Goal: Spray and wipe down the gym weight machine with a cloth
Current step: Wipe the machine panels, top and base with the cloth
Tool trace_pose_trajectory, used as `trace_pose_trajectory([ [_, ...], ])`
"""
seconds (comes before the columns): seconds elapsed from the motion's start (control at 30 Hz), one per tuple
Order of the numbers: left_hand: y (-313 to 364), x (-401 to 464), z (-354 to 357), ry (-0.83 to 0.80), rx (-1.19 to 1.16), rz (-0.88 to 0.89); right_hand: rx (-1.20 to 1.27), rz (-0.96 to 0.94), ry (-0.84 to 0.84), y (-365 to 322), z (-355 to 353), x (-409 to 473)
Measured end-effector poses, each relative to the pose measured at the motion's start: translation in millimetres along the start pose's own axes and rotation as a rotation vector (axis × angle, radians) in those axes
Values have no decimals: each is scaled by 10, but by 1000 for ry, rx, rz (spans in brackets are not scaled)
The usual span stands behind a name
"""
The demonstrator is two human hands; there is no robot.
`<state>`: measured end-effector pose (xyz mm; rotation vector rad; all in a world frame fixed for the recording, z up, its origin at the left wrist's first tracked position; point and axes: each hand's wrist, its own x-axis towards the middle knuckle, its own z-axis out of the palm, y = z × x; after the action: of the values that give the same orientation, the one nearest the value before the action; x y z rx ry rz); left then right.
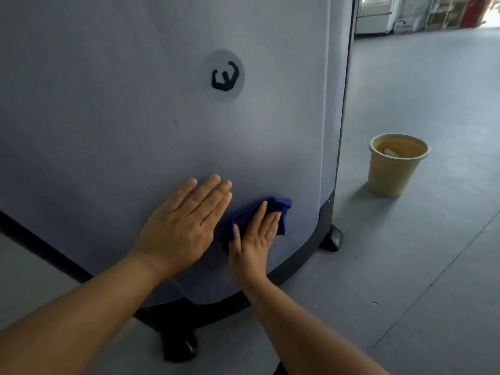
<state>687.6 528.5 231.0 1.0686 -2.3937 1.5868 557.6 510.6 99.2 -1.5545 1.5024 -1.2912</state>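
Note:
The weight machine's grey side panel (135, 104) fills most of the view, with a round logo sticker (223, 75) in the middle and a black rim along its curved bottom edge. My left hand (186, 221) lies flat on the lower panel, fingers straight. Just to its right, my right hand (257, 236) presses a crumpled dark blue cloth (278, 205) against the panel with straight fingers. The cloth shows above and to the left of that hand. No spray bottle is in view.
A yellow bucket (389, 174) holding liquid stands on the grey floor to the right of the machine. Black feet (334, 238) stick out under the machine's rim. Shelves and boxes (405, 14) stand far back at the top right.

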Motion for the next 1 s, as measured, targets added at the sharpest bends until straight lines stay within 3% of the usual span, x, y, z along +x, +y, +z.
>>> trace_pose_trajectory([
  [0.23, -197, -480, 5, 43, 49, -16, 328, 276, 277, -110, -289, 531],
  [0.43, -428, -1061, 23, 63, 22, -72, 323, 302, 437, -391, 133, 267],
  [0.53, -480, -1274, 65, 51, 11, -129, 297, 230, 365, -559, 551, -113],
  [0.67, -479, -1459, 117, 47, -21, -197, 202, 134, 145, -654, 1103, -636],
  [0.87, -466, -1660, 198, 19, -49, -301, -269, -203, -112, -464, 1247, -877],
  [1.0, -369, -1662, 253, 50, -83, -346, -428, -449, 68, -368, 702, -553],
])
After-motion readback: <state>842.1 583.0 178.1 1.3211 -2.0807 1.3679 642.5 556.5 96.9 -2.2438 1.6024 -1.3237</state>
